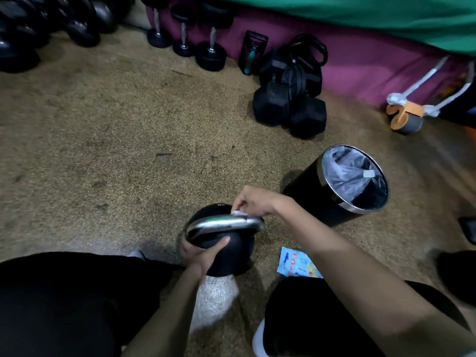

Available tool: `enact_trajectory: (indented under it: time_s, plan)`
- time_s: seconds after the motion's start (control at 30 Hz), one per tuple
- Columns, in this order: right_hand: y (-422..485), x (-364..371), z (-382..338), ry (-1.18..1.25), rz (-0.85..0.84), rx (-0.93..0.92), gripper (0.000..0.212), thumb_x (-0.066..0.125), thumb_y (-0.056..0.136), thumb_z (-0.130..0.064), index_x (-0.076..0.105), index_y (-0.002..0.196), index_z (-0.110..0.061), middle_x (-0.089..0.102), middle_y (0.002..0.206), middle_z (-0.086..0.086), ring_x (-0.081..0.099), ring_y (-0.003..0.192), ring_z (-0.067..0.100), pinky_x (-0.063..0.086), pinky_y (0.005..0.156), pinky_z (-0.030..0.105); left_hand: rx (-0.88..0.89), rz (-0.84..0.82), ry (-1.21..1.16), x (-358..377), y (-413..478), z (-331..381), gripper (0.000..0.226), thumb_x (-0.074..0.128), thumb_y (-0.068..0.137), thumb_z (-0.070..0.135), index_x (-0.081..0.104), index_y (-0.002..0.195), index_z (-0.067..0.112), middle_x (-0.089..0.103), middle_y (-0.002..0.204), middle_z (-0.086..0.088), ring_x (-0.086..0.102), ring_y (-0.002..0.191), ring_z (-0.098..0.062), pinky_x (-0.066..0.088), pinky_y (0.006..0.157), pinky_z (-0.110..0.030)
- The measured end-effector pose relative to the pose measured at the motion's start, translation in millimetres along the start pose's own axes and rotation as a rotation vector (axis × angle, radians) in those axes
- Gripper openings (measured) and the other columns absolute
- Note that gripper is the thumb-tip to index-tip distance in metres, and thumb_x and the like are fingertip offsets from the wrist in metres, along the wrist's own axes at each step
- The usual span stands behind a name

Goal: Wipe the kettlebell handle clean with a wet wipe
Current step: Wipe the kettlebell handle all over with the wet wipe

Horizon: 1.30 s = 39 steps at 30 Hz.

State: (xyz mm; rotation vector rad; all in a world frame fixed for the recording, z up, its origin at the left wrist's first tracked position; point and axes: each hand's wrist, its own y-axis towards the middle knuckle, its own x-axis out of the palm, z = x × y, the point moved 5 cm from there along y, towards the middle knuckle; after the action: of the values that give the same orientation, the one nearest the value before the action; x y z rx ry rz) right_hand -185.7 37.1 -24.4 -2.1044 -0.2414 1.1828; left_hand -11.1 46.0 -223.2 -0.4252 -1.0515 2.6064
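A black kettlebell (233,249) with a shiny metal handle (219,224) stands on the speckled floor between my knees. My left hand (199,253) grips the near side of its black body, thumb across the front. My right hand (253,202) reaches over the far right end of the handle and pinches a small white wet wipe (239,213) against the metal. Most of the wipe is hidden under my fingers.
A blue wet wipe packet (296,261) lies on the floor right of the kettlebell. A black bin (342,186) with a plastic liner stands further right. Black hex dumbbells (288,109), round dumbbells (210,50) and an orange ab roller (405,118) line the purple wall.
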Motion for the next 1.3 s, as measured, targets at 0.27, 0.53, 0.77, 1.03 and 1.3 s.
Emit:
enact_trajectory:
  time_s: [0.27,0.53,0.77,1.03,1.3]
  plan:
    - [4.6,4.3,-1.1,-0.087,0.015,0.094,0.023,0.057,0.085,-0.001,0.072,0.095,-0.016,0.062,0.09,-0.002,0.056,0.085,0.015,0.042,0.077,0.022,0.013,0.026,-0.015,0.0,-1.3,-2.0,0.135,0.108,0.06,0.029,0.03,0.168,0.013,0.035,0.172,-0.014,0.039,0.158,-0.033,0.034,0.128,-0.041]
    - [-4.3,6.6,-6.6,0.001,0.134,-0.008,0.023,0.063,0.081,-0.002,0.074,0.095,-0.017,0.072,0.102,0.003,0.064,0.096,0.017,0.046,0.09,0.025,0.004,0.014,0.009,0.6,1.9,-3.9,0.162,0.105,0.03,0.061,0.031,0.167,0.017,0.04,0.17,-0.013,0.043,0.155,-0.034,0.038,0.128,-0.048]
    - [-7.5,5.9,-3.6,0.047,0.216,0.048,0.019,0.064,0.079,-0.001,0.073,0.079,-0.018,0.068,0.085,0.001,0.064,0.086,0.017,0.052,0.09,0.033,0.003,0.013,-0.022,3.3,14.8,-14.0,0.177,0.097,0.011,0.078,0.034,0.165,0.017,0.045,0.167,-0.01,0.049,0.151,-0.032,0.042,0.126,-0.05]
    - [-22.7,15.6,-8.2,0.018,0.346,-0.002,0.02,0.064,0.083,-0.004,0.073,0.099,-0.011,0.071,0.103,0.008,0.065,0.094,0.021,0.049,0.092,0.025,-0.042,0.005,0.036,3.7,17.2,-16.9,0.176,0.089,0.011,0.079,0.028,0.166,0.023,0.042,0.169,-0.01,0.045,0.154,-0.034,0.04,0.126,-0.052]
    - [-29.9,28.5,-10.4,-0.062,0.395,-0.016,0.036,0.056,0.084,0.0,0.07,0.109,-0.021,0.067,0.108,0.008,0.064,0.096,0.027,0.05,0.09,0.032,-0.045,0.013,0.042,2.6,9.2,-10.2,0.163,0.105,0.03,0.063,0.028,0.167,0.018,0.038,0.171,-0.011,0.037,0.159,-0.033,0.036,0.129,-0.051]
